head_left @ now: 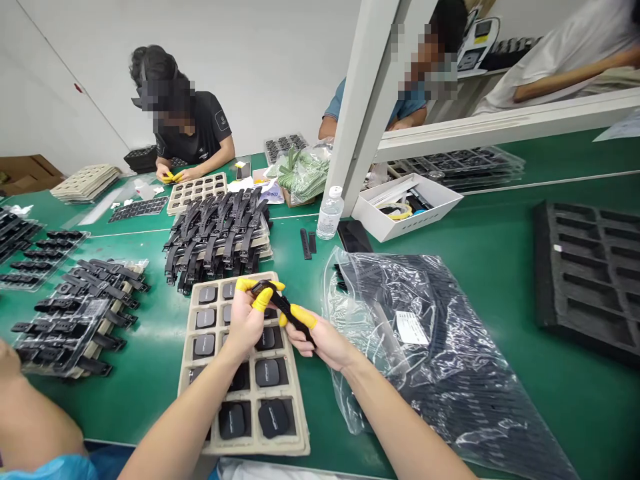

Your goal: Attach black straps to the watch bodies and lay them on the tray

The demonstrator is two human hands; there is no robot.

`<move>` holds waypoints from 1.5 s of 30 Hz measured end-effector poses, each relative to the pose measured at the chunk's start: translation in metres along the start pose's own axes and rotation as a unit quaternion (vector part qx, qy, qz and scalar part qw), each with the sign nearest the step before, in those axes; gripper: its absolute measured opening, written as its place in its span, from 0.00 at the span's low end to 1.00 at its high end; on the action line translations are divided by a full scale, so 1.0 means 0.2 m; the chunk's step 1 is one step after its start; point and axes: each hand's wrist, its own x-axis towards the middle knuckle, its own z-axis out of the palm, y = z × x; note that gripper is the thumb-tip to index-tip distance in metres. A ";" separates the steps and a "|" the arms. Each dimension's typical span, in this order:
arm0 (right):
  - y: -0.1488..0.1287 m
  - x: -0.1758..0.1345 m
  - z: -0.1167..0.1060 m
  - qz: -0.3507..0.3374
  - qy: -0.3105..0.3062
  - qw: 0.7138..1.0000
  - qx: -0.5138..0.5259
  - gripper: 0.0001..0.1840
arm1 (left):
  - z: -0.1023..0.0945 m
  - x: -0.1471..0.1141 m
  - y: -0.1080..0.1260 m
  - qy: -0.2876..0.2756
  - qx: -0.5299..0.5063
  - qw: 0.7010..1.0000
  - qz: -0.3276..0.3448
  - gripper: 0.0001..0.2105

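Over the tray (254, 397), the left hand (249, 320) grips a watch (263, 287), the right hand (327, 341) its strap (301, 327). A plastic bag (455, 373) lies beside the tray.

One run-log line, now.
left hand holds black flexible strap, far end; right hand holds near end; beneath left hand: beige compartmented tray, dark squarish pieces

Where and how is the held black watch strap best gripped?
Probably pinched between thumb and fingers near its lower end, from the right: the black watch strap is long, narrow and slants toward the right hand, while the left hand occupies the other end.
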 end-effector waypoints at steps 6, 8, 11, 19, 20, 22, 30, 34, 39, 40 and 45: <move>0.01 0.00 -0.01 0.022 -0.068 0.996 0.047 0.21 | 0.01 0.00 0.04 0.006 -0.014 1.000 -0.002 0.24; -0.01 0.00 -0.02 0.049 -0.085 0.995 0.035 0.21 | -0.03 0.03 0.06 0.062 -0.033 0.997 0.014 0.24; -0.04 0.00 -0.06 0.038 -0.024 0.999 -0.030 0.19 | -0.11 0.11 0.09 0.160 -0.063 0.984 0.041 0.26; -0.02 0.00 -0.04 -0.186 0.136 0.971 -0.069 0.18 | -0.06 0.04 -0.04 -0.080 0.145 0.986 0.001 0.15; 0.00 0.00 -0.03 -0.181 0.108 0.974 -0.078 0.19 | -0.04 0.02 -0.05 -0.121 0.182 0.975 0.027 0.14; 0.03 0.00 -0.01 -0.166 0.059 0.980 -0.089 0.20 | -0.03 -0.01 -0.07 -0.178 0.245 0.948 0.102 0.17; 0.09 0.01 0.00 -0.134 0.017 0.990 -0.042 0.19 | -0.09 -0.01 -0.09 -0.266 0.331 0.881 0.209 0.30; 0.08 0.02 0.02 -0.142 0.045 0.989 0.023 0.21 | -0.07 -0.02 -0.10 -0.252 0.330 0.883 0.219 0.28; 0.07 0.02 0.03 -0.136 0.044 0.986 0.087 0.22 | -0.07 -0.03 -0.08 -0.261 0.335 0.881 0.207 0.25; 0.07 0.02 0.03 -0.136 0.047 0.985 0.094 0.22 | -0.07 -0.03 -0.07 -0.272 0.339 0.877 0.203 0.24; 0.07 0.02 0.02 -0.129 0.060 0.987 0.076 0.23 | -0.08 -0.03 -0.04 -0.294 0.377 0.854 0.205 0.23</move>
